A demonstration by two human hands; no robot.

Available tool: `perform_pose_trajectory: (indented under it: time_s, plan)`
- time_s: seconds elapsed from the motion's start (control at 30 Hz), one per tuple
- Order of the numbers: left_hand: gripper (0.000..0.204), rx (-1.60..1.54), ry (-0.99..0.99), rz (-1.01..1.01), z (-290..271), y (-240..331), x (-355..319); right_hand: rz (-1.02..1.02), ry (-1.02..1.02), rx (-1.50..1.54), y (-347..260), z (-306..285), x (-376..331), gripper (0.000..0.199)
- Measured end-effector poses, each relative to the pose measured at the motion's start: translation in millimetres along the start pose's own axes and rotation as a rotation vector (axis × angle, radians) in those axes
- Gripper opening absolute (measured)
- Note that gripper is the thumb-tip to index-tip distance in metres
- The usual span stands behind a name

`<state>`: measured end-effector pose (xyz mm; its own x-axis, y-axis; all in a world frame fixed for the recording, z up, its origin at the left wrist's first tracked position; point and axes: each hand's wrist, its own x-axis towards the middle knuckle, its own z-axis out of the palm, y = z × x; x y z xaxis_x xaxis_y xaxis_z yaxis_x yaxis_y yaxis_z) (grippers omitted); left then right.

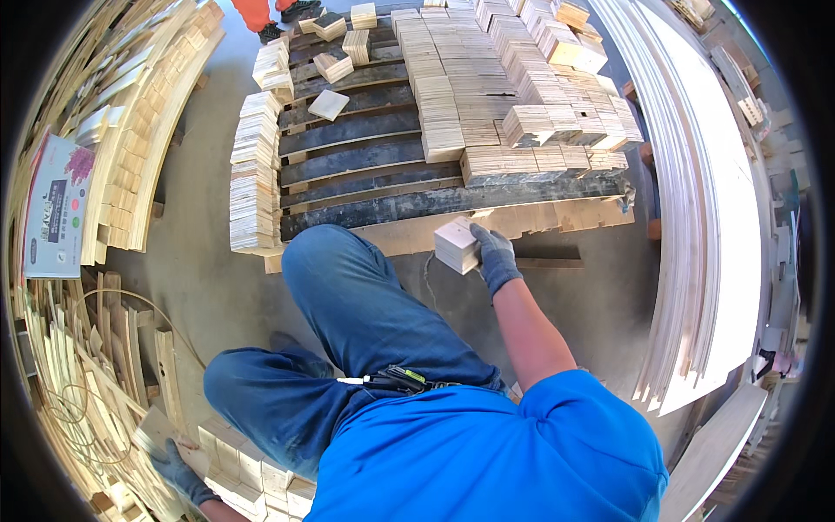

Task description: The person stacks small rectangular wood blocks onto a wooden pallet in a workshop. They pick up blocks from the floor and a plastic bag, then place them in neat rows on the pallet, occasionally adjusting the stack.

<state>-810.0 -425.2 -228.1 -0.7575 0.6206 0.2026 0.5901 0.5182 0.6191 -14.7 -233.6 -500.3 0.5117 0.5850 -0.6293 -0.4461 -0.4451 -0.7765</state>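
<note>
My right hand (497, 257), in a grey glove, grips a stack of square wooden pieces (457, 244) from its right side. The stack is in front of the near edge of a dark slatted pallet (357, 162), right of my knee. Low at the left, my gloved left hand (178, 475) is closed on a pale wooden block (160, 432); its fingers are partly hidden. Beside that hand stand rows of similar blocks (248, 461), partly covered by my leg. On the pallet, stacked wooden squares (465, 91) fill the right side, and another row (255, 170) lines the left edge.
Several loose blocks (333, 67) lie on the pallet's far slats. Long white sheets (696, 191) are stacked at the right. Timber piles, a printed carton (59, 209) and thin wood strips (74, 374) stand at the left. A person's orange trouser legs (254, 13) show beyond the pallet.
</note>
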Motion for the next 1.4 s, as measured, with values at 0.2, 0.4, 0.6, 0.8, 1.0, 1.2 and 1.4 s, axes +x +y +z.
perform_pose_trajectory:
  time_s: [0.2, 0.4, 0.6, 0.8, 1.0, 1.2, 1.4]
  plan:
    - [0.071, 0.058, -0.038, 0.171, 69, 83, 31, -0.193, 0.140, -0.273, -69, 69, 29, 0.056]
    - [0.072, -0.097, -0.234, 0.199, 168, 149, 51, -0.158, 0.377, -0.403, -93, 71, 37, 0.069]
    - [0.074, -0.128, -0.241, 0.268, 246, 188, 52, -0.668, 0.031, -0.943, -45, 88, 8, 0.054]
    - [0.084, -0.222, -0.312, 0.334, 297, 211, 54, -0.750, -0.328, -0.988, -48, 151, 36, 0.060]
    - [0.081, -0.263, -0.351, 0.318, 324, 228, 38, -0.760, -0.092, -1.136, -58, 174, 64, 0.063]
    - [0.071, -0.406, -0.447, 0.205, 341, 256, 25, -0.499, -0.483, -1.030, -91, 198, 18, 0.081]
    - [0.067, -0.778, -0.718, 0.114, 389, 326, 15, -0.619, -0.700, -0.786, -143, 274, -21, 0.105]
